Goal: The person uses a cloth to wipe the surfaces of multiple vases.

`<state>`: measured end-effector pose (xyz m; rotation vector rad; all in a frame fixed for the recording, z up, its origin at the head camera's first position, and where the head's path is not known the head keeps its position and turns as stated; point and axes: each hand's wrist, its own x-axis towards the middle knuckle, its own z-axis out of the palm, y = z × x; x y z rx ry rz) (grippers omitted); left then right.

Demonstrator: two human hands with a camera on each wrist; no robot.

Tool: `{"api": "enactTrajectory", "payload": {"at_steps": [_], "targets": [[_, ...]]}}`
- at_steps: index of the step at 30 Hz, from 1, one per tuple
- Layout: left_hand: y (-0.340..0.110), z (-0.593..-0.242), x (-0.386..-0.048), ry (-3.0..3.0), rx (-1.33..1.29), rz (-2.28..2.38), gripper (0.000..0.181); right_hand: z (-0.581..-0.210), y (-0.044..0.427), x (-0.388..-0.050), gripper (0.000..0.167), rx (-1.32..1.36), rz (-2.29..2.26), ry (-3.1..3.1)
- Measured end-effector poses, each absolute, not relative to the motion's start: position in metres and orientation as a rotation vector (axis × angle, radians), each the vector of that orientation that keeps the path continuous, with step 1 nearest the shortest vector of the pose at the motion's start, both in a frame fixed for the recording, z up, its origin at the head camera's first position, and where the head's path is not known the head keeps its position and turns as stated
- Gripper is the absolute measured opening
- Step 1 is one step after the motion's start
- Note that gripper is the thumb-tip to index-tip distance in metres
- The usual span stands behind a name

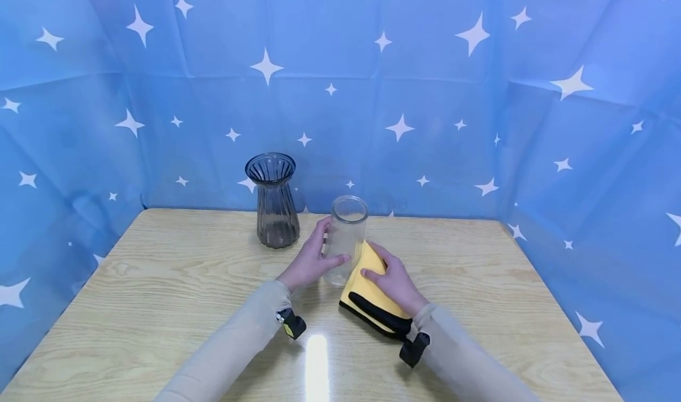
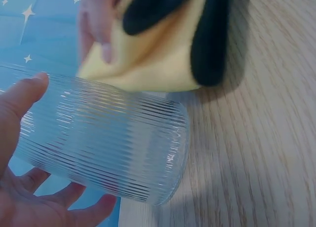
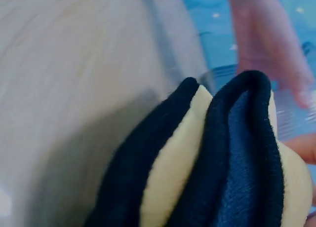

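Note:
A clear ribbed glass vase (image 1: 344, 239) stands upright near the middle of the table. My left hand (image 1: 311, 260) grips it from the left, thumb across the near side. Against its right side lies a folded yellow cloth (image 1: 367, 292) with black edging, held in my right hand (image 1: 395, 279). In the left wrist view, the cloth (image 2: 153, 64) meets the ribbed wall of the vase (image 2: 108, 138). The right wrist view is mostly filled by folds of the cloth (image 3: 237, 158), which hide much of the right hand and the vase.
A smoky grey fluted vase (image 1: 276, 210) with a flared rim stands behind and left of the left hand. All of this is on a light wooden table (image 1: 175, 295). Blue star-patterned fabric (image 1: 330, 106) hangs along the back and both sides.

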<state>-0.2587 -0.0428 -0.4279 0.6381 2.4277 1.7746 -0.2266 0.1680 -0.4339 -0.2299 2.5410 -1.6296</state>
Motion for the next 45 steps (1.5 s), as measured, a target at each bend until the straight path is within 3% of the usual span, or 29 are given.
{"api": "enactTrajectory", "payload": {"at_steps": [12,19,29,45], "targets": [[-0.045,-0.426,-0.260,2.432,0.650,1.733,0.082,-0.366,0.169,-0.227,0.066,-0.527,-1.750,2.705],[-0.052,-0.424,-0.263,2.360,0.645,1.743,0.082,-0.352,0.167,-0.229,0.065,-0.604,-1.753,2.738],[-0.057,-0.424,-0.267,2.288,0.680,1.758,0.083,-0.373,0.159,-0.224,0.060,-0.508,-1.786,2.752],[-0.058,-0.420,-0.268,2.248,0.592,1.746,0.080,-0.425,0.160,-0.235,0.060,-0.409,-1.388,2.742]]}}
